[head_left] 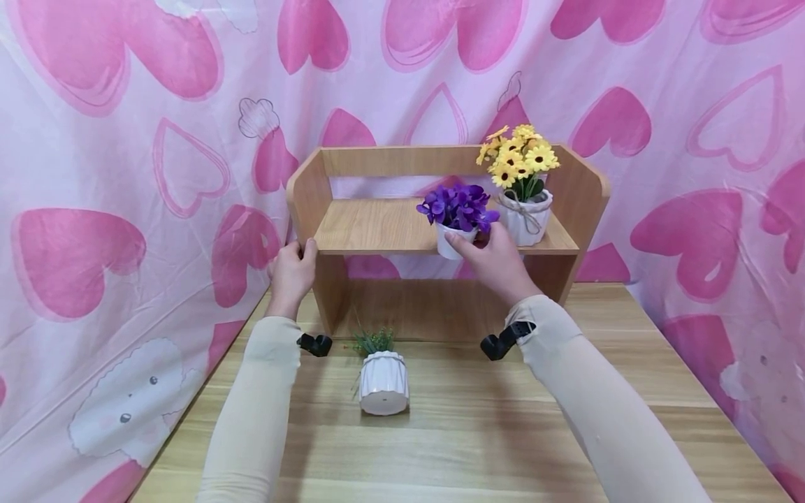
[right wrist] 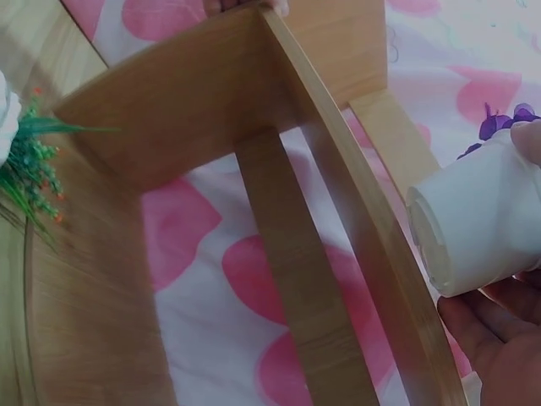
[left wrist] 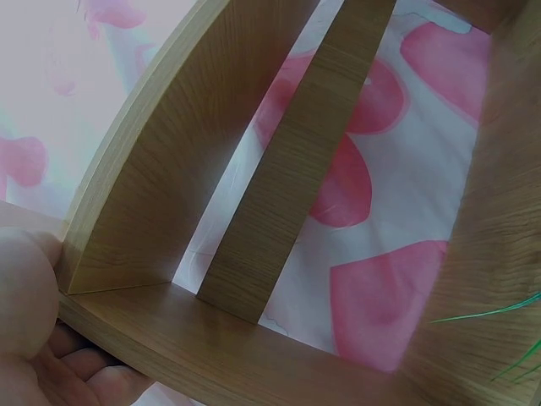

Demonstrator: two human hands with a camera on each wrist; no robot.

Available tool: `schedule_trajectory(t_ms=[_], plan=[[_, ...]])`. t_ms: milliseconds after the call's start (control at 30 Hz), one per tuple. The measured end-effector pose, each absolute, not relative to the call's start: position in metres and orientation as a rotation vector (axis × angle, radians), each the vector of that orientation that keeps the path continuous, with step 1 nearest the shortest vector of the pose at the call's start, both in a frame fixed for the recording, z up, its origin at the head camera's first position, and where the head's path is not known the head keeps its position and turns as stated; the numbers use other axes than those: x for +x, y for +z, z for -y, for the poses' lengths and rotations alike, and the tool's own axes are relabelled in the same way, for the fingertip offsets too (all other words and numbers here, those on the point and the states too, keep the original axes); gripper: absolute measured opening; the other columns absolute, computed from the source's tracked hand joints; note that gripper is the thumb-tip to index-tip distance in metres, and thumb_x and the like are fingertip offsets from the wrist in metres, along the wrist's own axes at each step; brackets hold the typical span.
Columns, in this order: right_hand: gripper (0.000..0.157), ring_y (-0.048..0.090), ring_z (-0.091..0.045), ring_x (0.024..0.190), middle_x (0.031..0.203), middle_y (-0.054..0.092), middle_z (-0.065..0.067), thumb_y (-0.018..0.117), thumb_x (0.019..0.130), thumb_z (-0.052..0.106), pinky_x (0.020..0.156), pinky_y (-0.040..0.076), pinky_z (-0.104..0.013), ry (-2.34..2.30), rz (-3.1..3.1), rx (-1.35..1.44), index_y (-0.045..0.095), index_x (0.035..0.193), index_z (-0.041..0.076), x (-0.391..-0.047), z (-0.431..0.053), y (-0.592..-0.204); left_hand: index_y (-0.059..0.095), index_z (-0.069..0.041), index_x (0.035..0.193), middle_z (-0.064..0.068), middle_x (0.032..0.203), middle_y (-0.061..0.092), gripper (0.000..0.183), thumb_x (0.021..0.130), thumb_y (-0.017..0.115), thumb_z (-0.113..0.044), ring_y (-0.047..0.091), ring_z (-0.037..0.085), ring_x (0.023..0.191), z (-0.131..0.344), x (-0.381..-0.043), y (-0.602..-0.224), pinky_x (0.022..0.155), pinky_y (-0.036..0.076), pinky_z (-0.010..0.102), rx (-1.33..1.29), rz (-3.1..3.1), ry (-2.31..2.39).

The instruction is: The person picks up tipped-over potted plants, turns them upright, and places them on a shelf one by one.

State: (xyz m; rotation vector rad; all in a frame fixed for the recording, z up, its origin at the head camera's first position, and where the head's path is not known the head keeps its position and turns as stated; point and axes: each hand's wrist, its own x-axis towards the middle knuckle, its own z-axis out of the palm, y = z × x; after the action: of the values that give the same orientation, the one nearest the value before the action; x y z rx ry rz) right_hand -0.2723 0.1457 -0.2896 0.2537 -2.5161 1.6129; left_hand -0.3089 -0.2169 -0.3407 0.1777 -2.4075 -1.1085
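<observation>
My right hand grips the white pot of a purple artificial potted flower at the front edge of the wooden desktop shelf. In the right wrist view, thumb and fingers clasp the tilted white pot, whose base overlaps the board edge; whether they touch cannot be told. My left hand holds the shelf's left side at the upper board's front corner, its fingers curled around the panel. Beside the purple flowers, a yellow potted flower stands upright on the upper board's right end.
A white ribbed pot with thin green sprigs lies on its side on the wooden table, in front of the shelf. Pink heart-patterned cloth hangs behind and at both sides. The shelf's lower compartment is open at the front.
</observation>
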Motion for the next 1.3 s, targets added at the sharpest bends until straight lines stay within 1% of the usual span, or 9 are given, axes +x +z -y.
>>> schedule_trajectory(t_ms=[67,100,200,300,333,633,833,1067,1300], plan=[[0.088,0.053,-0.030,0.123,0.151,0.054,-0.013,0.071,0.097,0.064,0.105,0.049,-0.046,1.573,2.517,0.264,0.038,0.163,0.014,-0.277,-0.146,-0.288,0.060,-0.001,0.087,0.026,0.092,0.064,0.051,0.111,0.044,-0.044,0.055,0.048,0.106,0.217,-0.309,-0.341,0.112,0.033,0.058,0.177,2.411,-1.116],[0.088,0.053,-0.030,0.124,0.151,0.055,-0.013,0.070,0.098,0.063,0.106,0.049,-0.046,1.557,2.519,0.264,0.039,0.162,0.013,-0.279,-0.146,-0.287,0.060,-0.001,0.088,0.025,0.092,0.064,0.051,0.111,0.044,-0.044,0.055,0.048,0.106,0.217,-0.309,-0.341,0.112,0.033,0.058,0.177,2.413,-1.120],[0.081,0.055,-0.031,0.114,0.133,0.058,-0.016,0.071,0.098,0.062,0.093,0.048,-0.044,1.497,2.530,0.260,0.047,0.154,0.009,-0.286,-0.146,-0.286,0.058,-0.001,0.087,0.024,0.089,0.062,0.051,0.111,0.045,-0.044,0.054,0.046,0.104,0.218,-0.307,-0.340,0.110,0.034,0.058,0.178,2.410,-1.129],[0.080,0.055,-0.030,0.112,0.126,0.058,-0.014,0.071,0.097,0.064,0.092,0.047,-0.041,1.470,2.559,0.227,0.050,0.149,0.008,-0.290,-0.144,-0.285,0.058,-0.001,0.086,0.023,0.089,0.062,0.051,0.111,0.044,-0.044,0.054,0.045,0.103,0.218,-0.306,-0.340,0.109,0.035,0.058,0.179,2.409,-1.127],[0.079,0.054,-0.030,0.109,0.122,0.056,-0.014,0.071,0.096,0.065,0.088,0.044,-0.041,1.464,2.565,0.219,0.051,0.147,0.008,-0.291,-0.143,-0.284,0.059,-0.001,0.086,0.023,0.090,0.063,0.051,0.111,0.044,-0.044,0.055,0.045,0.104,0.218,-0.306,-0.339,0.109,0.036,0.058,0.178,2.408,-1.128],[0.078,0.055,-0.031,0.121,0.143,0.060,-0.014,0.073,0.097,0.059,0.104,0.050,-0.046,1.511,2.528,0.219,0.048,0.154,0.011,-0.302,-0.135,-0.283,0.059,-0.001,0.090,0.022,0.090,0.061,0.053,0.111,0.043,-0.047,0.053,0.043,0.104,0.219,-0.305,-0.335,0.103,0.038,0.055,0.191,2.422,-1.142],[0.077,0.055,-0.032,0.125,0.147,0.059,-0.018,0.071,0.099,0.058,0.113,0.047,-0.050,1.464,2.520,0.206,0.050,0.151,0.005,-0.312,-0.130,-0.287,0.059,-0.001,0.089,0.022,0.090,0.062,0.052,0.112,0.044,-0.045,0.056,0.045,0.104,0.217,-0.306,-0.337,0.113,0.031,0.058,0.179,2.433,-1.132],[0.083,0.052,-0.033,0.148,0.163,0.050,-0.017,0.070,0.100,0.057,0.126,0.041,-0.051,1.475,2.539,0.157,0.042,0.160,0.007,-0.315,-0.127,-0.285,0.059,-0.001,0.088,0.023,0.089,0.062,0.052,0.112,0.044,-0.045,0.055,0.045,0.103,0.215,-0.307,-0.339,0.112,0.032,0.058,0.173,2.426,-1.122],[0.085,0.047,-0.033,0.154,0.167,0.047,-0.017,0.070,0.101,0.055,0.128,0.038,-0.049,1.500,2.563,0.146,0.037,0.164,0.009,-0.318,-0.124,-0.281,0.060,-0.002,0.089,0.023,0.091,0.063,0.053,0.111,0.044,-0.046,0.055,0.044,0.104,0.216,-0.307,-0.340,0.113,0.032,0.057,0.187,2.420,-1.129]])
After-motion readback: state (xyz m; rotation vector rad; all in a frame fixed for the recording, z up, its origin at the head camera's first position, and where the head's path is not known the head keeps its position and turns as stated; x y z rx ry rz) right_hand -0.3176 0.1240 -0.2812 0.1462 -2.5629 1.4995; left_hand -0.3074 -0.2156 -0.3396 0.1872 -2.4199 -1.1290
